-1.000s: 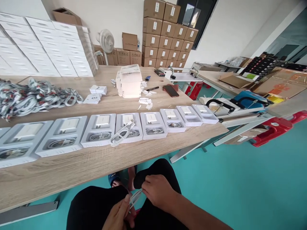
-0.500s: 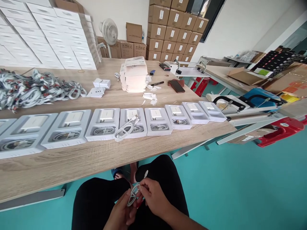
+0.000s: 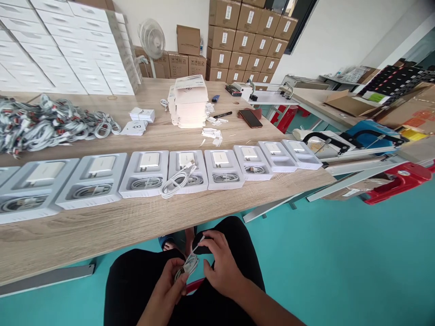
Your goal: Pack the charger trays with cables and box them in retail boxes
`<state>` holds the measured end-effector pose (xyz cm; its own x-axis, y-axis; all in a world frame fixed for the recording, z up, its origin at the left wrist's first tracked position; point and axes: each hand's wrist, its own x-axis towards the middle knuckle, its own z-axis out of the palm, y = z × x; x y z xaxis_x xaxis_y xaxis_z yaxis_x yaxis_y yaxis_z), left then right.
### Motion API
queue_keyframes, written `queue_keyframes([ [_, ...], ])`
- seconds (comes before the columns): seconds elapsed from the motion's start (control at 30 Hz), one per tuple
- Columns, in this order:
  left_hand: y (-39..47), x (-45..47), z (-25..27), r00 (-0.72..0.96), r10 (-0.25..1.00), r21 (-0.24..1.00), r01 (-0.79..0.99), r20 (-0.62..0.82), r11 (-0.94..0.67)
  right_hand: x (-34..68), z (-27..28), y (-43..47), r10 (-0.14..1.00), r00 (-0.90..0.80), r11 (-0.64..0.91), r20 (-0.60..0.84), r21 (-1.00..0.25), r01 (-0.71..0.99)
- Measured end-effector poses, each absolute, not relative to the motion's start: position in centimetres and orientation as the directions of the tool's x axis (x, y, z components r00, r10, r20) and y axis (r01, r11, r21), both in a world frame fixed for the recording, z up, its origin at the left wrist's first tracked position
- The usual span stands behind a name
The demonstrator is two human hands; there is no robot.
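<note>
Over my lap, my left hand [image 3: 171, 278] grips a coiled white charging cable [image 3: 190, 262] between thumb and fingers. My right hand [image 3: 220, 260] has the cable's loose end at its fingertips, drawn up from the coil, while its thumb stands apart below. On the table, a row of white trays [image 3: 222, 184] runs along the near edge, most holding a white charger [image 3: 220, 157] above a coiled cable [image 3: 225, 177]. Another coiled cable [image 3: 176, 182] lies across the front of one tray. The two rightmost trays show a charger but no visible cable.
A heap of bundled cables [image 3: 50, 124] lies on the table's left. Farther back are a stack of pale boxes [image 3: 190, 102], white cards [image 3: 134, 128], a phone [image 3: 250, 118] and a pen [image 3: 223, 115]. Red stools [image 3: 397, 181] stand under the right-hand bench.
My right hand has moved up slightly and its thumb has come away, with the cable end pulled out from the coil. My left hand now holds the coil more tightly bunched.
</note>
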<state>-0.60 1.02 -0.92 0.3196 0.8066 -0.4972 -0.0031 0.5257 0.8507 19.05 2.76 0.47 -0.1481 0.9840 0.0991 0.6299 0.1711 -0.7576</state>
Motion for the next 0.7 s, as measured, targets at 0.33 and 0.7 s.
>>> queue_keyframes([
  [0.33, 1.5, -0.5, -0.7, 0.333, 0.779, 0.846, 0.153, -0.531, 0.511, 19.3, -1.1, 3.2, 0.922, -0.355, 0.138, -0.151, -0.731, 0.669],
  [0.7, 1.7, -1.4, -2.1, 0.275, 0.816, 0.848, 0.326, -0.508, 0.418, 18.6, -0.7, 1.8, 0.937, -0.334, 0.251, -0.104, -0.465, 0.849],
])
